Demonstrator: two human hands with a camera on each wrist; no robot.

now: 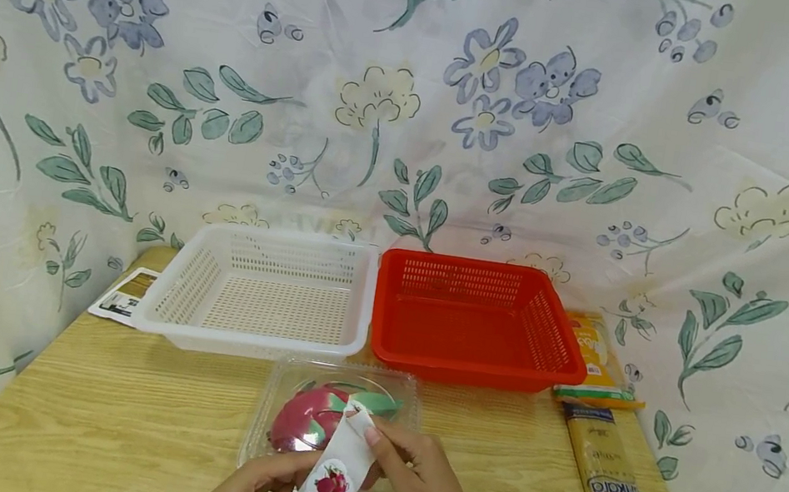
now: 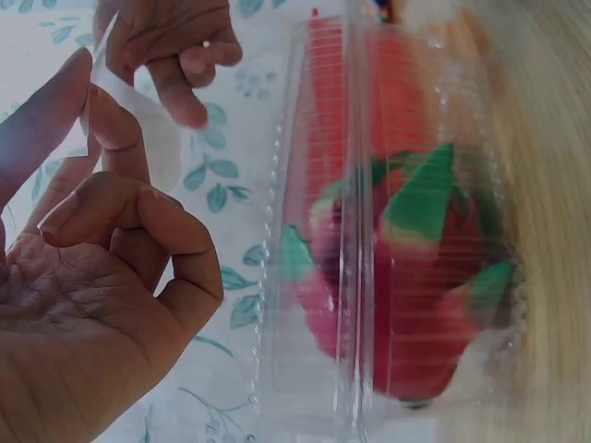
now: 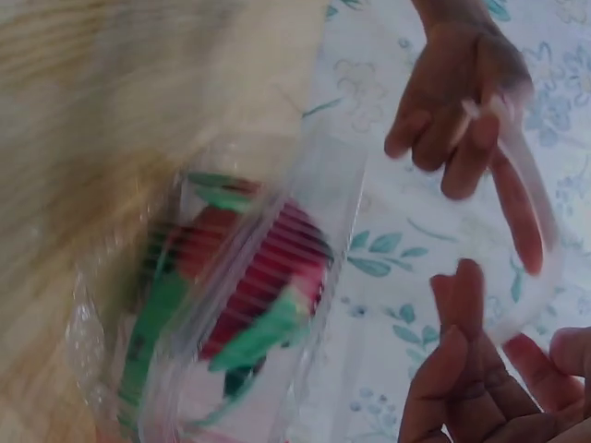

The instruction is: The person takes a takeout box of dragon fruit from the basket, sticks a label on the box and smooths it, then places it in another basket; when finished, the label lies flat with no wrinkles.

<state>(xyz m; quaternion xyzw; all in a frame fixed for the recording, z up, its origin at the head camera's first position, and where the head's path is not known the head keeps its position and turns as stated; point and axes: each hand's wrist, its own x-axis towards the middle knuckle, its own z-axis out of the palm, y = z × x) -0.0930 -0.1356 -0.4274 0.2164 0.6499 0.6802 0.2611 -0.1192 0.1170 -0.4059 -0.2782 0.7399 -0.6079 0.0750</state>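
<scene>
My left hand [image 1: 258, 489] pinches the lower end of a white paper label [image 1: 349, 451] printed with red fruit and Chinese characters. My right hand [image 1: 427, 486] pinches the same strip near its upper end, where a corner folds over. In the right wrist view the label [image 3: 547, 217] bends in a curve between both hands. Just behind them, a clear plastic clamshell box [image 1: 255, 428] sits on the table, its lid down. Inside lies a pink dragon fruit [image 1: 298, 420] with green tips, partly hidden by the label and hands.
A white basket [image 1: 253, 339] and a red basket [image 1: 475, 372] stand side by side at the back of the wooden table [image 1: 115, 400]. A flat packet [image 1: 122, 300] lies left of them. At right are a yellow bag [image 1: 594, 358] and a long gold packet [image 1: 613, 491].
</scene>
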